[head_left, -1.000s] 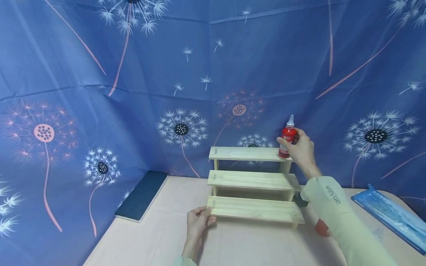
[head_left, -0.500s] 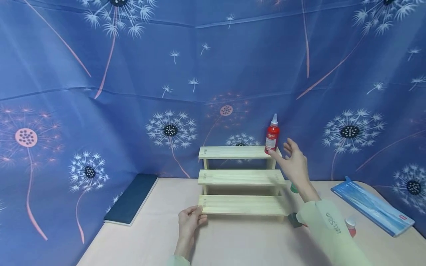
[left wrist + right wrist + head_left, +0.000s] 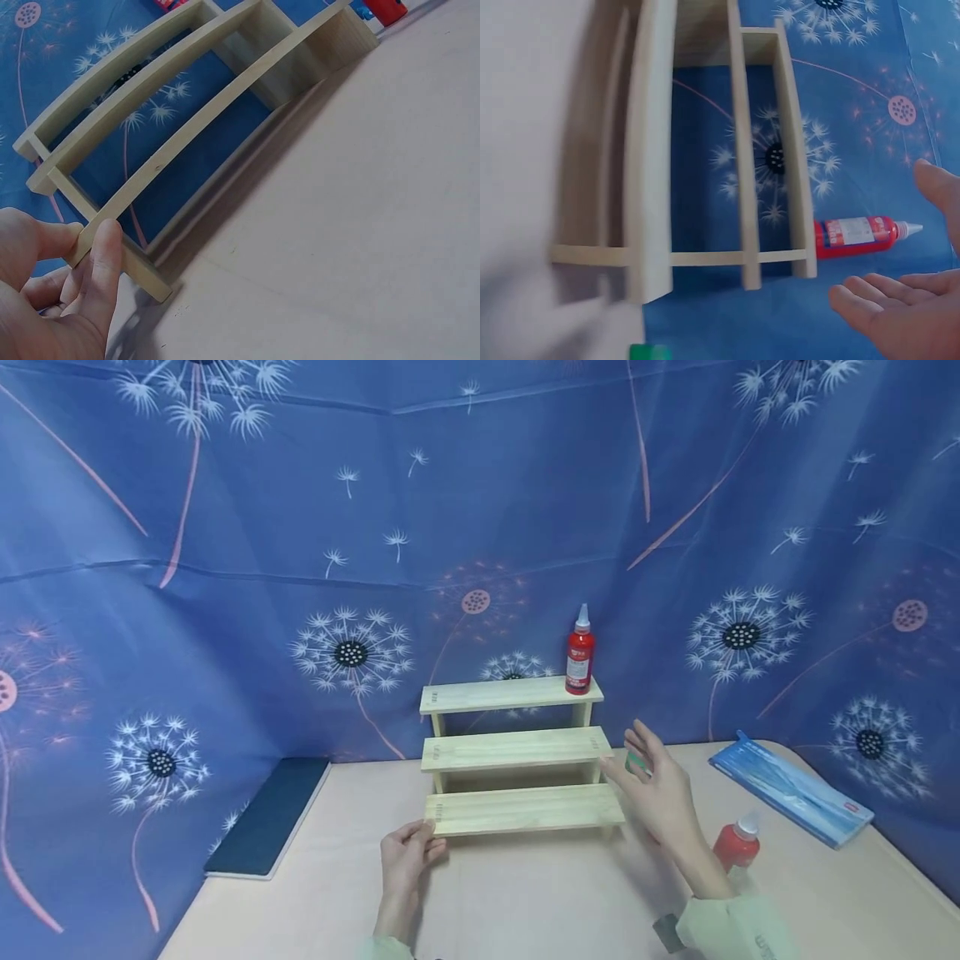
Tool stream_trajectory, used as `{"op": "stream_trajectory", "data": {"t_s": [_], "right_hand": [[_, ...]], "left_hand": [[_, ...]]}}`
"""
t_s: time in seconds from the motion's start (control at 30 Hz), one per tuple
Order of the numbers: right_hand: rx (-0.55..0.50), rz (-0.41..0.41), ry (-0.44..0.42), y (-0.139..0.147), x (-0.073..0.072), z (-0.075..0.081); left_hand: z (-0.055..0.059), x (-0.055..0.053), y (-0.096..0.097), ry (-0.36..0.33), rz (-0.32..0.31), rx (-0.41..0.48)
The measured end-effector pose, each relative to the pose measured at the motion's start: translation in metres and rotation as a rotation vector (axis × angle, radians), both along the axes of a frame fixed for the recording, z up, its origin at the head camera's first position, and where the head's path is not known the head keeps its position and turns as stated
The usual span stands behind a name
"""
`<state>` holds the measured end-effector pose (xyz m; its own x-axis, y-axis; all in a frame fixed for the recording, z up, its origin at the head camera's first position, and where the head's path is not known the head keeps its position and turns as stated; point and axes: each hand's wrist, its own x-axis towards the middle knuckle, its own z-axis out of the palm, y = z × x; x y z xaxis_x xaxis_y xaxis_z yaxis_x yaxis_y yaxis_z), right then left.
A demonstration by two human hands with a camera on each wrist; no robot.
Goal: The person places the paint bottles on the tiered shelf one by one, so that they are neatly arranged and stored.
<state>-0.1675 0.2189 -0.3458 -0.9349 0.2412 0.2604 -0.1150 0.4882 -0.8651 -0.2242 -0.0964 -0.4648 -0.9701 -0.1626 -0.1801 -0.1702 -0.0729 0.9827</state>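
A pale wooden three-step display rack (image 3: pixel 517 747) stands against the backdrop. My left hand (image 3: pixel 405 864) pinches the left end of its lowest step; the left wrist view shows the thumb and fingers (image 3: pixel 103 274) on either side of the board. On the right end of the top step, a red bottle (image 3: pixel 579 664) with a clear pointed nozzle stands upright. My right hand (image 3: pixel 663 793) is off the bottle, fingers spread and holding nothing, beside the right end of the middle step. In the right wrist view the bottle (image 3: pixel 859 234) lies just beyond its fingertips.
A second red bottle (image 3: pixel 737 847) stands on the table near my right forearm. Partly hidden behind the right hand is a green thing (image 3: pixel 637 766). A small dark thing (image 3: pixel 667 933) shows by the right sleeve. A blue flat pack (image 3: pixel 791 789) lies right, a dark notebook (image 3: pixel 270 818) left.
My right hand has let go of the red bottle on the top step and moved down and away from it. The left hand keeps its pinch. The head view has turned to the right.
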Motion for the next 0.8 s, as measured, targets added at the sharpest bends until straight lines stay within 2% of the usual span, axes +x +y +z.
{"op": "stream_trajectory", "data": {"t_s": [0.2, 0.43, 0.53, 0.63, 0.8], "right_hand": [[0.011, -0.056, -0.051, 0.002, 0.027, -0.023], [0.001, -0.137, -0.192, 0.006, 0.052, -0.047], [-0.033, -0.155, -0.216, 0.008, 0.061, -0.054], [-0.043, -0.179, -0.198, 0.012, 0.07, -0.06], [-0.009, -0.292, -0.219, 0.016, 0.088, -0.069]], "left_hand": [[0.001, 0.002, -0.001, 0.009, -0.015, 0.027], [0.002, 0.002, -0.002, -0.007, -0.022, 0.041], [0.003, 0.002, -0.002, -0.019, -0.024, 0.03], [0.004, 0.002, -0.002, -0.027, -0.028, 0.023], [0.005, 0.001, -0.001, -0.024, -0.027, 0.039]]}}
